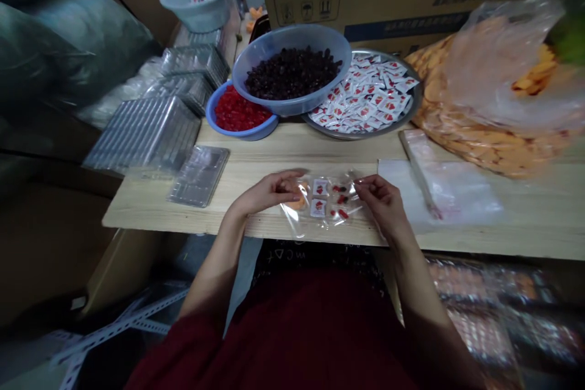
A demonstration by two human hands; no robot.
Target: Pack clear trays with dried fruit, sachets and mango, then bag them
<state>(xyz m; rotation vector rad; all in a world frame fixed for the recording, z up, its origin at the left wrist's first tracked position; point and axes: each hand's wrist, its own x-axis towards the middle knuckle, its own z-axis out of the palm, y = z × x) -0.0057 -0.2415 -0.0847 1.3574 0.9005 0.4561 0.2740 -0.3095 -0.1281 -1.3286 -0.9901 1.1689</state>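
Between my hands, near the table's front edge, lies a clear plastic tray (307, 223) in a transparent bag. Its compartments show orange slices at the left, two white printed sachets (319, 208) in the middle and red and dark pieces (340, 200) at the right. My left hand (274, 190) has its fingers bent over the left end, by the orange slices. At the right end, my right hand (380, 198) pinches the clear film between thumb and fingers. The film's exact edges are hard to make out.
Behind are a bowl of dark dried fruit (292, 76), a blue bowl of red pieces (240, 111) and a metal basin of sachets (365, 97). Stacked clear trays (146, 134) stand left. Flat plastic bags (452, 189) and a big bag of orange slices (484, 109) lie right.
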